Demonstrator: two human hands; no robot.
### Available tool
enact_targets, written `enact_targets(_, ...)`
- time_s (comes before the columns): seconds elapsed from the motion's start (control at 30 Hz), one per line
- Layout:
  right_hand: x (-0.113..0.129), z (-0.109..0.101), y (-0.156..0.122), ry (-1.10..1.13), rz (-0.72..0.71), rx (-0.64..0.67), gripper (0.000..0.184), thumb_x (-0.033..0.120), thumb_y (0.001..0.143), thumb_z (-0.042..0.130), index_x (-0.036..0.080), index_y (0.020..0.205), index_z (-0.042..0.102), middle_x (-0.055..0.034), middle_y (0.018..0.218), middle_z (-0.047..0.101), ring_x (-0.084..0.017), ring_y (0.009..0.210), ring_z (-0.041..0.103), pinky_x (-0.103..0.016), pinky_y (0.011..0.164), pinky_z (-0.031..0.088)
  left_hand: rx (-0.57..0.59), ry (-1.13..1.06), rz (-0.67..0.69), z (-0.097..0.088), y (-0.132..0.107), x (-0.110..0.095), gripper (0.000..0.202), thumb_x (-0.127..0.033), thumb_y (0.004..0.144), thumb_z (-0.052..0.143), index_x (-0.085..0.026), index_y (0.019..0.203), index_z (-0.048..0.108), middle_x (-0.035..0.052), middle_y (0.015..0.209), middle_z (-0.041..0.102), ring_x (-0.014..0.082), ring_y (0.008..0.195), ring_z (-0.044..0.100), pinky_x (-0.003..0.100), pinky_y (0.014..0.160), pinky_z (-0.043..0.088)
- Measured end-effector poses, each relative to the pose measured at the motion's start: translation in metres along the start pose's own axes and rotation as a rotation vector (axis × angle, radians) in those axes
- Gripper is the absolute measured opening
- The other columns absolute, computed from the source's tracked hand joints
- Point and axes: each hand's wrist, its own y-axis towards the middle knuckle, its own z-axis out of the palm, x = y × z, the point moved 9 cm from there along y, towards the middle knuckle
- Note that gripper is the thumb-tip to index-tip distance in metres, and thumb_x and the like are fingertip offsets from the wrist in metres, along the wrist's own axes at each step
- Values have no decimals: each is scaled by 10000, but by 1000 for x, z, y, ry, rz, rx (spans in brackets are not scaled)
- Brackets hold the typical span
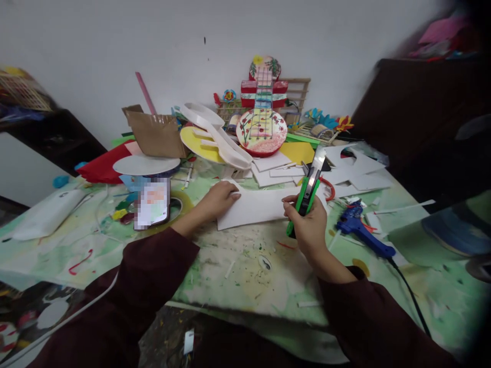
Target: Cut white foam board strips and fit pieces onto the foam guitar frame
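A white foam board strip (257, 207) with a curved upper edge lies in front of me. My left hand (220, 199) grips its left end, fingers curled together at the upper edge. In my right hand (312, 225), closed around the handle, is a green and black utility knife (307, 197). Its metal blade end points up and away from me. The right thumb and fingertips are close by the strip's right end; whether they also touch the strip I cannot tell.
A blue glue gun (364, 232) with a black cord lies right of my right hand. A phone (155, 204) leans by a tape roll (182, 204) on the left. Behind stand a painted guitar-like model (263, 128), a white curved frame (230, 145) and a cardboard box (155, 133). White board offcuts (356, 168) lie back right.
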Motion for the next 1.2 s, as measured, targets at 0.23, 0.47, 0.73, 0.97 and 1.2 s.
enact_targets(0.23, 3, 1, 1, 14, -8, 3, 186, 309, 746, 666, 186, 849, 573, 0, 762, 641, -106, 546, 553, -271, 560, 467, -339, -620, -357, -26, -10, 39, 213, -302, 792, 557, -149, 912, 643, 43, 879, 657, 182, 799, 560, 295, 745, 442)
enact_targets(0.47, -7, 16, -1, 21, 61, 124, 285, 393, 759, 647, 165, 928, 615, -65, 864, 695, -140, 603, 623, -270, 542, 486, -268, -1375, -581, 44, -21, 7, 167, -224, 764, 626, -120, 894, 607, 39, 790, 679, 141, 726, 599, 246, 700, 497)
enact_targets(0.73, -10, 12, 4, -149, 26, 89, 283, 370, 701, 661, 161, 889, 635, -59, 800, 693, -182, 685, 620, -325, 677, 494, -227, -1550, -554, 60, -30, -18, 166, -188, 790, 626, -108, 934, 607, 80, 929, 697, 174, 897, 637, 285, 850, 503)
enact_targets(0.97, -20, 7, 8, -111, 89, 55, 250, 368, 662, 647, 173, 808, 590, -40, 738, 646, -188, 660, 589, -338, 659, 480, -36, -1382, -416, 65, -21, -19, 462, -522, 788, 606, -139, 1048, 621, 99, 1030, 691, 235, 951, 637, 374, 873, 493)
enact_targets(1.2, -13, 5, 9, -94, 66, 65, 266, 379, 653, 648, 177, 816, 588, -58, 784, 665, -204, 717, 601, -362, 724, 485, -143, -442, -95, 17, -3, 11, 450, -469, 919, 360, -146, 1057, 642, 117, 1145, 654, 258, 1092, 563, 429, 1019, 384)
